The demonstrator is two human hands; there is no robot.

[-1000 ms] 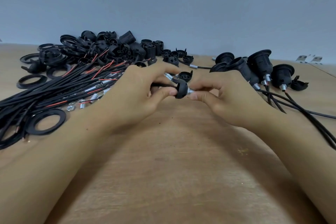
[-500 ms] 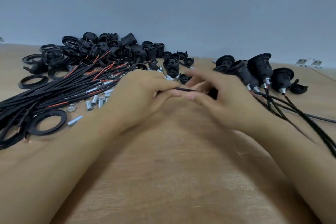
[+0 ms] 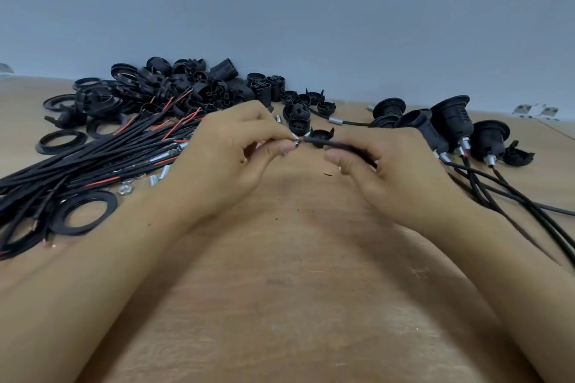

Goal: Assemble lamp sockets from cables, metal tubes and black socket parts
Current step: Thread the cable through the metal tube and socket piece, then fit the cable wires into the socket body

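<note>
A small metal tube (image 3: 295, 142) is pinched between thumb and fingertip of the left hand (image 3: 227, 155), its open bore turned toward the right so a cable can be fed straight in. The cable (image 3: 336, 146) is gripped close to its tip by the curled fingers of the right hand (image 3: 392, 177); that short grip likely keeps the limp end from bending as it is aimed at the bore. Tip and tube are held just above the surface (image 3: 295, 274), almost meeting; whether the wire ends are already inside cannot be told.

Supplies are laid out by kind, apparently so each can be reached without searching. The bundle of loose cables (image 3: 93, 158) lies to the left, spare tubes and a nut (image 3: 125, 189) just beside it, and the heap of black socket parts (image 3: 186, 87) behind. One black cap (image 3: 322, 135) sits just beyond the fingertips, probably the next piece to go on. Finished sockets (image 3: 451, 124) are parked at the right, their cords trailing off toward the near edge, clear of the working area.
</note>
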